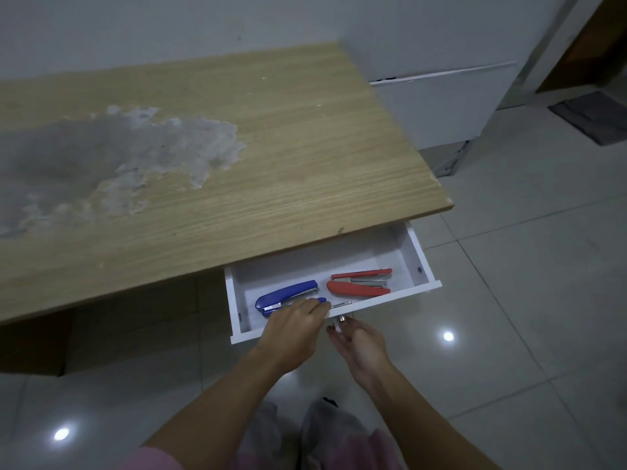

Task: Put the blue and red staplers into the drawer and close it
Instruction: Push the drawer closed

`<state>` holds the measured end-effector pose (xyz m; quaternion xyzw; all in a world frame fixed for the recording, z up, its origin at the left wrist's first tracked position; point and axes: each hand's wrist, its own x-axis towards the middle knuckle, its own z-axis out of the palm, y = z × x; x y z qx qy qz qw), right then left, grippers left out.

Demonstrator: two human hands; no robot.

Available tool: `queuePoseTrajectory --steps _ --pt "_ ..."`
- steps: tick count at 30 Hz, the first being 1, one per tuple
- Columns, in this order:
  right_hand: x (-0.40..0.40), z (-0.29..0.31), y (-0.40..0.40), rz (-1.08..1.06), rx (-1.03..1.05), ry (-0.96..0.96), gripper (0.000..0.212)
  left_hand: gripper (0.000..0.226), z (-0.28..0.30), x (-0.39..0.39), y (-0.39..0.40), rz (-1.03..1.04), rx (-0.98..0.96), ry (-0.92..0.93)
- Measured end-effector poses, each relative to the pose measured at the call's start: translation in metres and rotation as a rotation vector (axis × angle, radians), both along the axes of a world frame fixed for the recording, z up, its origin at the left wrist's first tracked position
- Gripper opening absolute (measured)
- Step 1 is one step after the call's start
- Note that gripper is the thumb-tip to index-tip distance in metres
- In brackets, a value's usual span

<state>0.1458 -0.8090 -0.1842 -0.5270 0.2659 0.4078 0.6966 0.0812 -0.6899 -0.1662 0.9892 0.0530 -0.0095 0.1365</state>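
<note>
The drawer (412, 247) is white and stands pulled out from under the front edge of the desk (237, 164), near the desk's right corner. Both staplers lie flat on the drawer floor. The blue stapler (285, 295) lies in the left half, hinged open, its body angled up toward the right. The red stapler (356, 288) lies in the right half, also hinged open, with its thin arm nearer the back and its thick body nearer the front panel. The two staplers are apart, not touching. The left hand (295, 329) reaches over the drawer's front panel, palm down, with its fingertips (319, 308) resting at the near end of the blue stapler; whether the fingers are closed on the stapler or only touching it cannot be told. The right hand (359, 344) is outside the drawer, just below the front panel, palm turned inward and fingers loosely spread, holding nothing. Its fingertips are next to the metal knob (340, 321) on the front panel; contact with the knob cannot be confirmed. The desk top is light wood grain with a large worn grey patch (112, 157) on its left part. The floor (509, 300) is pale glossy tile showing two bright light reflections.
</note>
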Motion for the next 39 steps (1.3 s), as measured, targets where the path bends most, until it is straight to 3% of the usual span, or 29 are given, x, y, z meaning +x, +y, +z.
queuePoseTrajectory --steps 14,21,27,32,36,39 --pt "0.019 0.008 0.036 -0.187 0.132 -0.003 0.014 0.052 0.027 0.001 0.019 0.062 0.013 -0.155" --pt "0.04 0.008 0.064 -0.185 0.177 -0.016 0.022 0.059 0.028 -0.005 0.039 0.044 0.04 -0.165" --pt "0.059 0.005 0.088 -0.273 0.262 0.036 0.033 0.071 0.023 -0.011 0.046 -0.028 0.067 -0.044" --pt "0.07 0.014 0.097 -0.243 0.247 0.017 0.039 0.067 0.018 -0.014 0.049 -0.017 0.072 -0.031" --pt "0.076 0.006 0.105 -0.257 0.246 0.001 0.04 0.065 0.028 -0.014 0.047 0.019 -0.072 0.06" --pt "0.076 0.007 0.099 -0.144 0.238 -0.038 0.04 0.065 0.033 -0.009 0.048 0.036 -0.09 0.138"
